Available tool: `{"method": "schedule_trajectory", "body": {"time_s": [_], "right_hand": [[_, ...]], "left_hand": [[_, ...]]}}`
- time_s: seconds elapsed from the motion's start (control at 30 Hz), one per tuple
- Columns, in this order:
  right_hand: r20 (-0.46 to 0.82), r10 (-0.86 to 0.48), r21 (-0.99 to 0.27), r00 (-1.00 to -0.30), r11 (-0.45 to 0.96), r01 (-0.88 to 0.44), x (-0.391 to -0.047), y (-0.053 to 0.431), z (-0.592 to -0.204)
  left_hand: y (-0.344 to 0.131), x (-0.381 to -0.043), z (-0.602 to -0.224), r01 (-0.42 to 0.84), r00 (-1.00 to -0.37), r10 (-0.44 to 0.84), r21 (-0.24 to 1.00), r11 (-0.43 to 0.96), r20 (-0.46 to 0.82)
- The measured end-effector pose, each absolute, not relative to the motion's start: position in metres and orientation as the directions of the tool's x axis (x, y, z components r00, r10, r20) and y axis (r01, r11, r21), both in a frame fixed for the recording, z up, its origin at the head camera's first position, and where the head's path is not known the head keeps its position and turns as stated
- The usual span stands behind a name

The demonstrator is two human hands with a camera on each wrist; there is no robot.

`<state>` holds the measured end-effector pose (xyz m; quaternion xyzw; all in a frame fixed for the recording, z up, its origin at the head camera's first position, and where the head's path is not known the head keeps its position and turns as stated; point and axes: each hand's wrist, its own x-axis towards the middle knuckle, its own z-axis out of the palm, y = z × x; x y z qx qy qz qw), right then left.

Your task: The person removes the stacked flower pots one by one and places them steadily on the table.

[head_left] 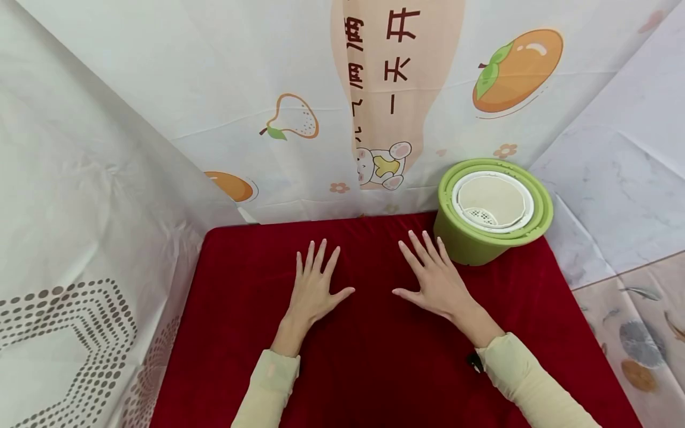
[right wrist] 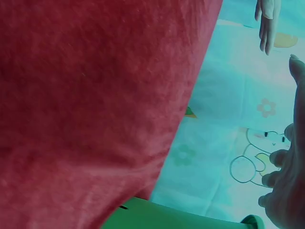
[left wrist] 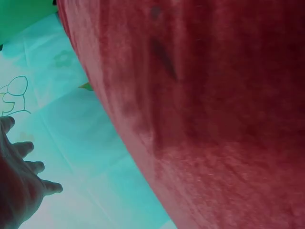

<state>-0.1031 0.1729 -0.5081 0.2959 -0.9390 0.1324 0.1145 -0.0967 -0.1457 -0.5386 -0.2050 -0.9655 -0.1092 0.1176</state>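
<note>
Red table [head_left: 369, 380] under left hand [head_left: 314, 290] and right hand [head_left: 440, 283], both with fingers spread wide, and green pot [head_left: 464, 245], white pot [head_left: 500, 193] nested inside, stands at 1 o'clock from right hand, near its fingertips, can't tell if touching.

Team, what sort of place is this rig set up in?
Probably a makeshift indoor recording corner: a red velvety tablecloth, a fruit-print sheet hanging behind it, and patterned white sheeting along the left side.
</note>
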Motion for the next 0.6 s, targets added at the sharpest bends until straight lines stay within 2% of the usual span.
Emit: {"method": "schedule_trajectory", "body": {"time_s": [0.43, 0.6], "right_hand": [[0.279, -0.56, -0.151, -0.78, 0.777, -0.612, -0.113, 0.177, -0.487], [0.311, -0.574, -0.156, -0.758, 0.755, -0.636, -0.118, 0.184, -0.478]], "left_hand": [[-0.138, -0.105, -0.532, 0.434, -0.884, 0.372, 0.202, 0.878, 0.282], [-0.137, -0.108, -0.53, 0.431, -0.889, 0.373, 0.212, 0.877, 0.266]]}}
